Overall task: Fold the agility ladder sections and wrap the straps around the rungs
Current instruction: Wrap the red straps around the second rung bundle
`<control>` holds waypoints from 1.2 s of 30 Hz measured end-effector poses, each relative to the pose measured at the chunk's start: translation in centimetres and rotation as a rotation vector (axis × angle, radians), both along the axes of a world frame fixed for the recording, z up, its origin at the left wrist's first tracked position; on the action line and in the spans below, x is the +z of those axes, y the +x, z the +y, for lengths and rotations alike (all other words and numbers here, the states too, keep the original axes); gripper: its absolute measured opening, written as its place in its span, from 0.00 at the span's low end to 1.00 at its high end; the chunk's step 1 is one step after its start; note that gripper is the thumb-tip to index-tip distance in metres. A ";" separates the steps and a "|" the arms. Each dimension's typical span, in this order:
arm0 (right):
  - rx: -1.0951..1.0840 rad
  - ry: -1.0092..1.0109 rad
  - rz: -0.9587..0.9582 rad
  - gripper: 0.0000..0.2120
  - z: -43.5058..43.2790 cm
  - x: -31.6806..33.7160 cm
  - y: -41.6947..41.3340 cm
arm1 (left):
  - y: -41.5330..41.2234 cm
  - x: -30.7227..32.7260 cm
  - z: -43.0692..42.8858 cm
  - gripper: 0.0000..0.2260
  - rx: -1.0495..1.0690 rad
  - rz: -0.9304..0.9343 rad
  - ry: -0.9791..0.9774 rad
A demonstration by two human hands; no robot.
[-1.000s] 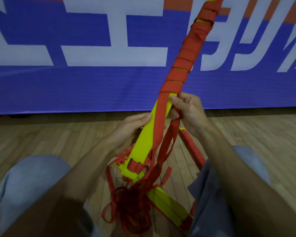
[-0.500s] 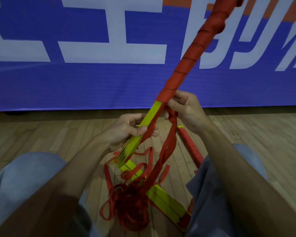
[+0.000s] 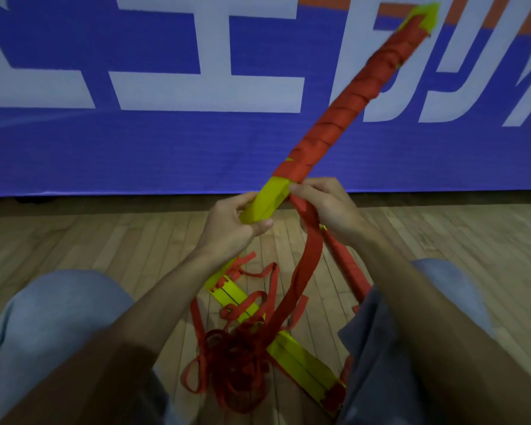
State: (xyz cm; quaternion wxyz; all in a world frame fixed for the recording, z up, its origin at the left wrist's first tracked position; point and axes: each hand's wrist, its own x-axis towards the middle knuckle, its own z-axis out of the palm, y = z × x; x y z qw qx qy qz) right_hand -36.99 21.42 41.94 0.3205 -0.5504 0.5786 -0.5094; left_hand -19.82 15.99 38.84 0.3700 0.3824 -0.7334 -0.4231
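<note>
A stack of yellow ladder rungs (image 3: 269, 199) slants up to the right, its upper length wound in red strap (image 3: 347, 108). My left hand (image 3: 230, 228) grips the bare yellow lower part of the bundle. My right hand (image 3: 325, 204) pinches the red strap where the winding ends. From there the loose strap (image 3: 307, 265) hangs down to a tangled red heap (image 3: 236, 360) on the floor. More yellow rungs (image 3: 301, 363) lie flat under the heap.
A second strap-wrapped red bundle (image 3: 347, 265) lies on the wooden floor (image 3: 105, 240) by my right knee (image 3: 451, 289). My left knee (image 3: 59, 305) is at lower left. A blue banner (image 3: 135, 148) with white letters stands right ahead.
The bundle has turned in my hands and tilted further right, showing its flat yellow face. My left hand slid up the rungs. The winding has reached slightly lower.
</note>
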 end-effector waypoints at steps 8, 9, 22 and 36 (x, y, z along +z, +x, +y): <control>-0.235 -0.082 0.030 0.20 -1.4 -1.2 -0.1 | -0.8 0.0 1.7 0.21 -0.035 -0.047 -0.161; -0.226 -0.081 0.026 0.17 -1.4 -1.2 -0.2 | -0.8 -0.1 1.7 0.20 -0.065 -0.033 -0.153; 0.284 -0.205 -0.442 0.06 0.4 0.5 -1.4 | 1.5 2.2 1.6 0.23 -0.777 0.348 0.765; 0.095 -0.194 -0.396 0.49 -0.1 0.7 -0.1 | 1.3 1.2 0.4 0.22 -0.669 0.217 0.641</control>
